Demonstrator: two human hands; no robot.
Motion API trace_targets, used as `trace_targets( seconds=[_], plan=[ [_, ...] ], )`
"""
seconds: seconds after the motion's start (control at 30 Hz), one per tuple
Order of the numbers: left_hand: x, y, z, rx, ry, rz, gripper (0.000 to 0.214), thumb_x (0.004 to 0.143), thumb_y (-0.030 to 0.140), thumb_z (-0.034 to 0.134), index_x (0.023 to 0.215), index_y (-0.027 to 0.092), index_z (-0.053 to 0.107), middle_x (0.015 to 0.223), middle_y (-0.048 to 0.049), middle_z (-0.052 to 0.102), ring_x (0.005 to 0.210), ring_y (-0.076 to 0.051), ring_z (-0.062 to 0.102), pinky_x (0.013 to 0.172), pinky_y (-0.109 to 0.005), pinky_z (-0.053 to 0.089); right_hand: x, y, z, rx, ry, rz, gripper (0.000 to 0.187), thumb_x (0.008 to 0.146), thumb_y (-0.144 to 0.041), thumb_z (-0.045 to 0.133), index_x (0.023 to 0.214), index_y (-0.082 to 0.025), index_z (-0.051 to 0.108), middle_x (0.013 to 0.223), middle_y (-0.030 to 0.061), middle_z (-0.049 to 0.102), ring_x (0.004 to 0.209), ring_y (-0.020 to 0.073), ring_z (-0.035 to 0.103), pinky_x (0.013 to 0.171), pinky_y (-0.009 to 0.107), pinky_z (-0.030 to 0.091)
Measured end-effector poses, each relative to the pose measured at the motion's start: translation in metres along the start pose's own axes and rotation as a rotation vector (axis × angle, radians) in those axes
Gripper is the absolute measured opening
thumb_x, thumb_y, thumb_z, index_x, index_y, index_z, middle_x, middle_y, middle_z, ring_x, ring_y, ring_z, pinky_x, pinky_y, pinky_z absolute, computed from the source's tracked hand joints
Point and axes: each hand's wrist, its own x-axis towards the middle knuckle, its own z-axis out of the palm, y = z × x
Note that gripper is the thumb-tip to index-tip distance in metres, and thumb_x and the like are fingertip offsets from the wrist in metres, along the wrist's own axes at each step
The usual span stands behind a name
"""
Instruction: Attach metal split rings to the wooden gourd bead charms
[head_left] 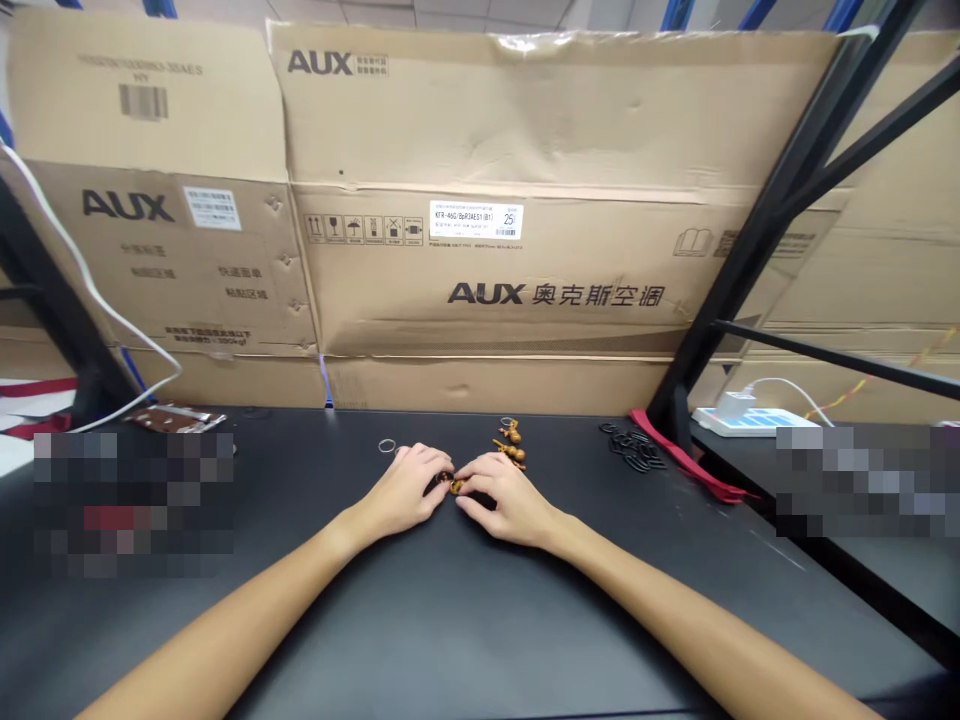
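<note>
Both my hands rest on the black table (465, 610), fingertips meeting. My left hand (409, 490) and my right hand (502, 497) are closed in a pinch around a small brown gourd-shaped wooden charm (454, 486) between them. Just beyond my right hand lie two more brown gourd charms (511, 445), one with a small ring. A loose metal key ring (388, 446) lies on the table just beyond my left hand.
A heap of black rings (634, 448) lies at the right by a red strip (694, 470) and a black rack post (757, 230). Large AUX cardboard boxes (495, 200) wall the back. A white power strip (754, 420) sits far right; a brown packet (169, 418) at left.
</note>
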Motion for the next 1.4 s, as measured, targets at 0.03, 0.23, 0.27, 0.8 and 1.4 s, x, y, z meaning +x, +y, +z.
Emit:
trace_targets(
  seconds=[0.03, 0.23, 0.27, 0.8, 1.4],
  plan=[
    [0.0, 0.0, 0.0005, -0.013, -0.01, 0.001, 0.014, 0.09, 0.022, 0.05, 0.098, 0.021, 0.062, 0.108, -0.005, 0.063, 0.102, -0.022, 0.054, 0.093, -0.039, 0.04, -0.0007, 0.0004, -0.0003, 0.008, 0.012, 0.013, 0.007, 0.085, -0.018, 0.057, 0.082, -0.02, 0.063, 0.093, 0.0039, 0.069, 0.091, 0.0174, 0.061, 0.09, 0.036, 0.041],
    [0.0013, -0.0006, 0.0024, -0.091, -0.056, -0.02, 0.011, 0.091, 0.022, 0.049, 0.087, 0.02, 0.059, 0.103, -0.0047, 0.062, 0.097, -0.02, 0.054, 0.091, -0.039, 0.04, -0.0039, 0.002, -0.0005, -0.093, -0.001, 0.17, 0.007, 0.082, -0.019, 0.062, 0.089, -0.019, 0.06, 0.082, 0.0033, 0.064, 0.085, 0.019, 0.054, 0.081, 0.034, 0.041],
    [0.0015, -0.0003, 0.0023, -0.109, -0.064, -0.019, 0.011, 0.091, 0.022, 0.048, 0.087, 0.02, 0.058, 0.103, -0.0044, 0.063, 0.096, -0.02, 0.054, 0.09, -0.038, 0.04, -0.004, 0.0014, -0.0005, -0.116, -0.011, 0.17, 0.008, 0.082, -0.021, 0.062, 0.09, -0.019, 0.06, 0.083, 0.0037, 0.064, 0.086, 0.0195, 0.053, 0.082, 0.035, 0.041],
    [0.0017, 0.0034, -0.0001, -0.176, -0.094, -0.008, 0.013, 0.088, 0.031, 0.054, 0.081, 0.02, 0.055, 0.098, -0.0045, 0.063, 0.096, -0.021, 0.055, 0.087, -0.036, 0.04, -0.0043, 0.0014, -0.0007, -0.073, 0.017, 0.21, 0.019, 0.094, -0.017, 0.039, 0.098, -0.019, 0.058, 0.09, 0.0066, 0.064, 0.087, 0.0198, 0.052, 0.083, 0.037, 0.039],
    [0.0034, 0.0027, 0.0001, -0.249, -0.071, 0.015, 0.015, 0.092, 0.026, 0.047, 0.081, 0.02, 0.055, 0.108, -0.0068, 0.057, 0.098, -0.02, 0.052, 0.092, -0.038, 0.041, -0.0052, 0.0027, 0.0019, -0.2, -0.109, 0.242, 0.021, 0.098, -0.029, 0.041, 0.092, -0.018, 0.058, 0.089, 0.0059, 0.061, 0.085, 0.0195, 0.048, 0.081, 0.035, 0.036]
  ],
)
